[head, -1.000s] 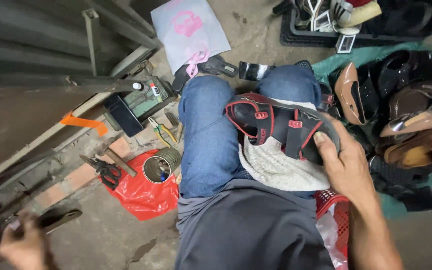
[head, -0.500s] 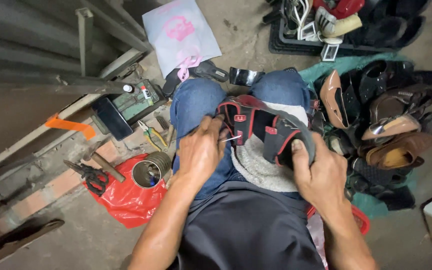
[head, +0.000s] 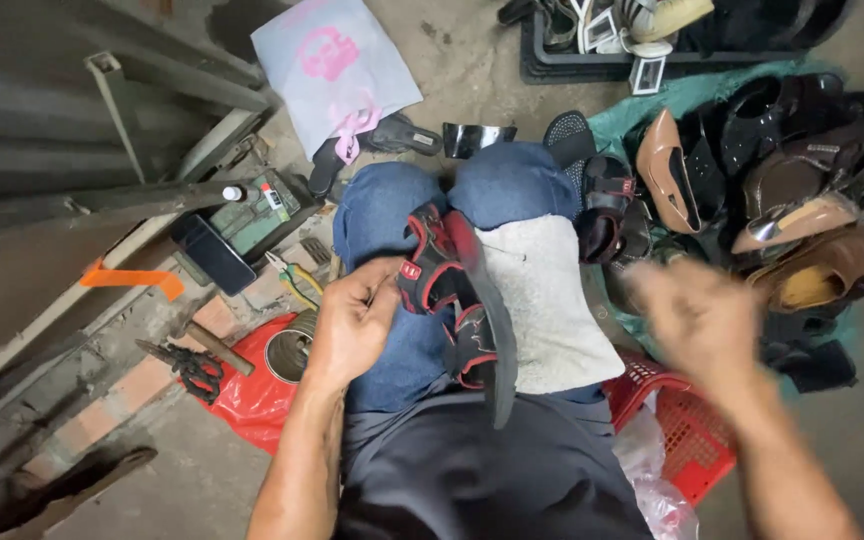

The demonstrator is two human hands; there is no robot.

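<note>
Lower right, a red plastic basket (head: 687,425) holds crumpled clear plastic. Left hand (head: 352,325) curls around the black-and-red strapped sandal (head: 457,300) on the lap, centre frame; right hand (head: 697,320) is blurred, its grip unreadable.

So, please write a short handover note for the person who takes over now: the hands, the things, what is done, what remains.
Left hand: grips the straps of the black and red sandal, which stands on its edge on the lap.
Right hand: off the sandal, blurred in the air beside it; whether it holds anything cannot be told.
Grey cloth lies over the right thigh.
Hammer, scissors and tin can lie on the floor at the left.
Done and left: cannot be told.
</note>
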